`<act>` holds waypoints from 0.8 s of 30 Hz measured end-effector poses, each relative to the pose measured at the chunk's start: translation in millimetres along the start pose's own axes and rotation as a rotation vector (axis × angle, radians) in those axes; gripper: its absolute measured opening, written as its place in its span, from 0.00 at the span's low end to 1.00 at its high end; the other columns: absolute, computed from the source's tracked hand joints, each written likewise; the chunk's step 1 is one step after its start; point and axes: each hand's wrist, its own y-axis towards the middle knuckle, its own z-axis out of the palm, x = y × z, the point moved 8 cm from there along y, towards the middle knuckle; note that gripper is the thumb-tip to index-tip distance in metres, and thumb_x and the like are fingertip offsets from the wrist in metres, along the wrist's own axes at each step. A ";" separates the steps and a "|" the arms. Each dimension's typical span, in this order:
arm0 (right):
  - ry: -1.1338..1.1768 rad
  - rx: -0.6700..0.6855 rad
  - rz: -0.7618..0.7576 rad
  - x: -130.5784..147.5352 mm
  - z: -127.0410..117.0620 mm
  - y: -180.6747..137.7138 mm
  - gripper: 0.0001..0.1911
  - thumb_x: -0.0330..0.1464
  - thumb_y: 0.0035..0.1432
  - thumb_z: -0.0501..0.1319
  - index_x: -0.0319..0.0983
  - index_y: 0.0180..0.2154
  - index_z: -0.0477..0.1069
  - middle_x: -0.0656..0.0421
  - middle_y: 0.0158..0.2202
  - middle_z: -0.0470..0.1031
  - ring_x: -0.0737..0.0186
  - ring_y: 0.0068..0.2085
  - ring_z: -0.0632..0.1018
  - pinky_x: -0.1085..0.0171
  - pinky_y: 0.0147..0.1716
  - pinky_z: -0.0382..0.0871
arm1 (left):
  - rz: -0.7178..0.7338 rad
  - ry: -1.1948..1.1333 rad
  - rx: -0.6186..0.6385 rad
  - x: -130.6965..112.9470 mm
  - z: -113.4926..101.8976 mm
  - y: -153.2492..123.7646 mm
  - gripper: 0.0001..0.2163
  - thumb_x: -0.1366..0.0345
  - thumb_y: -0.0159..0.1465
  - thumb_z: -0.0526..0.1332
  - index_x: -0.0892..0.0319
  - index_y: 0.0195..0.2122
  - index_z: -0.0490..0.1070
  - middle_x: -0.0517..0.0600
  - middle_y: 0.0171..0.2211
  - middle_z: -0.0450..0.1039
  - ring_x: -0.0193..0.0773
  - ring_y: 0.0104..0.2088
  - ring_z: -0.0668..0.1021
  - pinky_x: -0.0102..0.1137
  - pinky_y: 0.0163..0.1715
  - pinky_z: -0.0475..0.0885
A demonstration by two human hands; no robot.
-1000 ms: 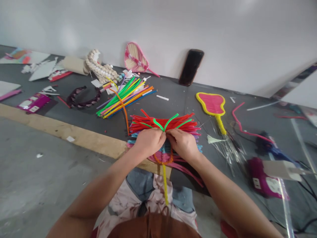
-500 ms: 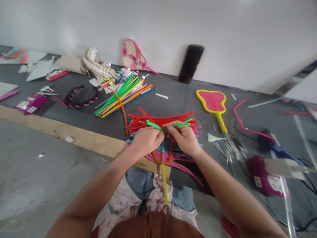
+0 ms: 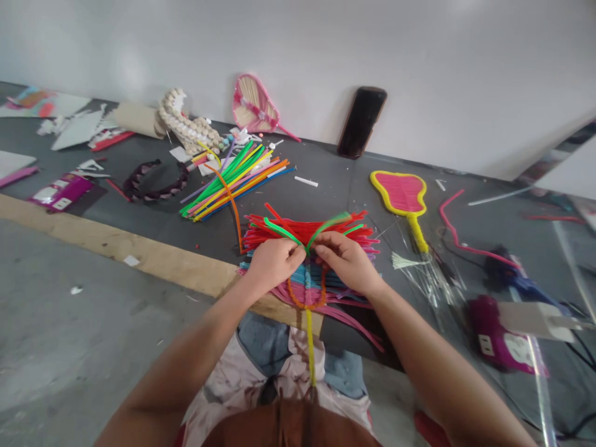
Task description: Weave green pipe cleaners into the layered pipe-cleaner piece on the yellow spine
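My left hand [image 3: 274,266] is closed in a pinch on a green pipe cleaner [image 3: 282,230], where it crosses the top of a small pipe-cleaner frame. The frame has an orange looped outline [image 3: 293,297], a blue and pink stem and a yellow handle [image 3: 311,347] pointing at my body. My right hand [image 3: 348,262] has its thumb and fingers together at the base of the other green end, which stands up blurred. Both hands are over a pile of red pipe cleaners [image 3: 302,230], with blue and pink ones [image 3: 347,313] nearer me. My fingertips partly hide the crossing.
Mixed-colour pipe cleaners [image 3: 233,186] lie left of the pile. A pink and yellow paddle shape [image 3: 401,192] is at right, near thin clear strips. A phone [image 3: 362,121] and a pink fan [image 3: 255,104] lean on the wall. A glue gun [image 3: 526,279] lies far right.
The green ends have spread into a V; the right one has swung up from lying nearly flat to the right. My right hand has shifted slightly off the crossing.
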 end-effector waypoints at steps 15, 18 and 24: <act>-0.260 0.086 -0.185 17.7 -2.3 -6.3 0.08 0.34 0.65 0.53 0.41 0.37 0.69 0.62 0.26 0.70 0.66 0.25 0.72 0.66 0.27 0.68 | -0.033 -0.024 -0.009 0.2 -2.6 1.6 0.16 0.60 0.60 0.51 0.57 0.16 0.51 0.43 0.15 0.50 0.30 0.19 0.58 0.32 0.24 0.48; -0.330 0.127 -0.242 21.3 -0.6 -7.6 0.08 0.32 0.65 0.53 0.41 0.39 0.71 0.59 0.33 0.75 0.65 0.31 0.76 0.65 0.34 0.70 | -0.041 -0.034 -0.014 0.7 -3.1 2.4 0.16 0.61 0.59 0.51 0.57 0.16 0.51 0.43 0.15 0.49 0.30 0.19 0.58 0.32 0.24 0.48; -0.387 0.189 -0.431 32.9 12.5 -10.5 0.11 0.28 0.64 0.54 0.40 0.43 0.73 0.53 0.42 0.76 0.61 0.44 0.76 0.61 0.46 0.71 | -0.038 -0.022 -0.007 1.3 -2.4 3.0 0.15 0.59 0.60 0.51 0.57 0.17 0.55 0.44 0.16 0.53 0.32 0.20 0.61 0.32 0.25 0.49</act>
